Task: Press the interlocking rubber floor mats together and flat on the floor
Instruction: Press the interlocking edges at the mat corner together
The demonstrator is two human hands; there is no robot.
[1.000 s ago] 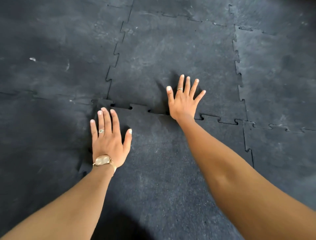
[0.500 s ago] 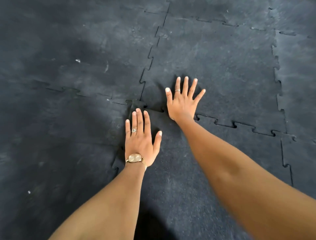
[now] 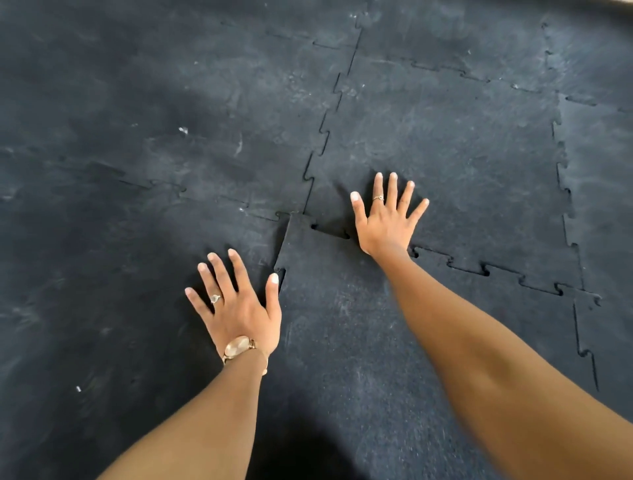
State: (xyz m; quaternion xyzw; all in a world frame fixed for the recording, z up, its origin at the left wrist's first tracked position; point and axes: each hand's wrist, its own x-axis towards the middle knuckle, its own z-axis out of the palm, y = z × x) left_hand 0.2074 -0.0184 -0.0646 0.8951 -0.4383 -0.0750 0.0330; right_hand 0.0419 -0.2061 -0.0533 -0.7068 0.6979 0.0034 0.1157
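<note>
Dark rubber interlocking mats cover the floor. The near mat lies under my arms, and its far-left corner sits slightly raised over the neighbouring mats. My left hand, with a ring and a gold watch, lies flat with fingers spread on the left mat, thumb at the near mat's toothed left edge. My right hand is flat, fingers spread, across the seam between the near mat and the far mat. Neither hand holds anything.
More joined mats run to the far left and right, with toothed seams between them. A pale strip of bare floor shows at the top right corner. Small white specks lie on the mats.
My left hand has slid off the near mat onto the mat to its left. The right hand stays pressed on the seam. The camera view has shifted left.
</note>
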